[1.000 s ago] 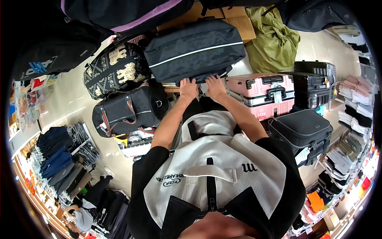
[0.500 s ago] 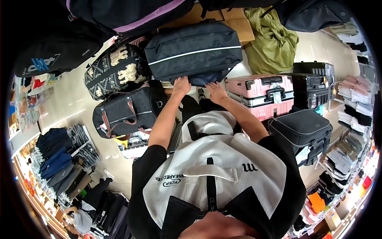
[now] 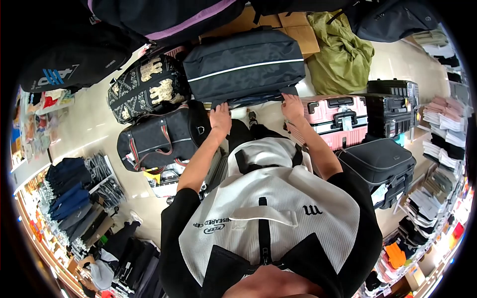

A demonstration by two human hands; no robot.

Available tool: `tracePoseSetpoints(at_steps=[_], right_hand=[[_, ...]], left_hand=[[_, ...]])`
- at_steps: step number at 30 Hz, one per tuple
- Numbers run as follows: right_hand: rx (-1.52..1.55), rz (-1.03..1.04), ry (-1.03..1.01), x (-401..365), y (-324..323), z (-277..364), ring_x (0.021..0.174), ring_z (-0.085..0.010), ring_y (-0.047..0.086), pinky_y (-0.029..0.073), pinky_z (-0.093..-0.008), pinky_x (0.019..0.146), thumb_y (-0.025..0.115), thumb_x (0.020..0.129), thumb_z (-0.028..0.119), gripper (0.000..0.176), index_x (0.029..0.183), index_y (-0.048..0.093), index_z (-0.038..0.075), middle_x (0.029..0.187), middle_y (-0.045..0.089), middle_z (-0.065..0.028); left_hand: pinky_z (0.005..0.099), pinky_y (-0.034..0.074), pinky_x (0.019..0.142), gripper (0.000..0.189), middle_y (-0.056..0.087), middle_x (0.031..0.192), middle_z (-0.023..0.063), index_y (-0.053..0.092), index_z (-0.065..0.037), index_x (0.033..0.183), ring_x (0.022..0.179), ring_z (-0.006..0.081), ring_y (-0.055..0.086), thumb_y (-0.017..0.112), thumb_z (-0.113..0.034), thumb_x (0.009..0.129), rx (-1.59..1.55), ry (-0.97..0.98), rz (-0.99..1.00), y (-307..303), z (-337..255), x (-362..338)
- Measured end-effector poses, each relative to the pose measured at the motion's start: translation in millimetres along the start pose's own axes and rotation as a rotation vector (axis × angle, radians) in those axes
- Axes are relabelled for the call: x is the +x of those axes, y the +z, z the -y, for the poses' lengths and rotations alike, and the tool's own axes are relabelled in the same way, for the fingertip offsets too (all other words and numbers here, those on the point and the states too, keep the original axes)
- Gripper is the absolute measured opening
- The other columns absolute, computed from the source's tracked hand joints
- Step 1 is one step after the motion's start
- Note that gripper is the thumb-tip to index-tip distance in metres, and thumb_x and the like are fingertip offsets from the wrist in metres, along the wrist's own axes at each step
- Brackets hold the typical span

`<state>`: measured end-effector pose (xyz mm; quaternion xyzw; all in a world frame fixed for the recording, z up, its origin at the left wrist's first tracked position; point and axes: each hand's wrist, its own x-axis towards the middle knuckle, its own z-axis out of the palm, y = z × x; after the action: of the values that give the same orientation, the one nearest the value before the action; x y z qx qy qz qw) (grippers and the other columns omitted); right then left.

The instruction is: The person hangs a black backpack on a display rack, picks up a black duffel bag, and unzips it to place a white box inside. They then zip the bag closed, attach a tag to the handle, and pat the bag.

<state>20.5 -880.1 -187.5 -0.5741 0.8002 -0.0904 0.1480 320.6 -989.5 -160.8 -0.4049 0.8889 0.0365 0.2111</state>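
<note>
A dark camouflage duffel bag (image 3: 246, 69) with a white stripe lies in front of me. My left hand (image 3: 220, 118) closes on the left corner of its near edge. At the right corner of that edge, my right hand (image 3: 293, 106) grips the dark fabric between fingers and thumb. Between my hands the near edge looks loose and wrinkled; what lies inside cannot be seen. A black duffel bag (image 3: 164, 136) with striped handles sits left of my left hand, and a pink suitcase (image 3: 335, 116) stands right beside my right hand.
An elephant-print bag (image 3: 149, 87) is at the left. An olive cloth bundle (image 3: 340, 54) and cardboard (image 3: 300, 37) lie behind the duffel. Black suitcases (image 3: 392, 107) and a soft dark case (image 3: 377, 156) stand at right. Backpacks (image 3: 194, 20) hang at the top; folded clothes (image 3: 442, 111) line the right.
My hands have moved apart, the right one out to the bag's right corner and the left one slightly left. The bag's near edge is now drawn out between them.
</note>
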Motion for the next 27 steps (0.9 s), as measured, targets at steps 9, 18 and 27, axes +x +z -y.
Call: tracePoseSetpoints(at_steps=[9, 18, 27], right_hand=[[-0.055, 0.089, 0.047, 16, 1, -3, 0.124, -0.0290, 0.045, 0.032, -0.0396, 0.109, 0.059, 0.078, 0.015, 0.043, 0.121, 0.059, 0.014, 0.127, 0.056, -0.0090], [0.033, 0.129, 0.020, 10, -14, -3, 0.120, -0.0306, 0.049, 0.034, -0.0416, 0.106, 0.057, 0.082, 0.019, 0.043, 0.125, 0.058, 0.014, 0.124, 0.057, -0.0127], [1.223, 0.131, 0.708, 27, -18, -91, 0.078, -0.0197, 0.067, 0.052, -0.0299, 0.071, 0.046, 0.093, 0.014, 0.021, 0.102, 0.063, 0.006, 0.091, 0.067, -0.0052]], left_hand=[[0.0495, 0.032, 0.102, 0.045, 0.048, 0.131, 0.0041, 0.047, -0.014, 0.133, 0.124, 0.0227, 0.043, 0.054, -0.025, 0.089, -0.134, -0.093, -0.012, 1, 6, 4], [0.0496, 0.030, 0.106, 0.046, 0.050, 0.135, 0.0046, 0.050, -0.016, 0.132, 0.128, 0.0236, 0.041, 0.055, -0.025, 0.088, -0.271, -0.214, 0.103, 8, 0, 15], [0.0513, 0.030, 0.106, 0.051, 0.049, 0.137, 0.0060, 0.046, -0.012, 0.132, 0.130, 0.0261, 0.041, 0.058, -0.030, 0.086, -0.329, -0.245, 0.122, 12, -2, 14]])
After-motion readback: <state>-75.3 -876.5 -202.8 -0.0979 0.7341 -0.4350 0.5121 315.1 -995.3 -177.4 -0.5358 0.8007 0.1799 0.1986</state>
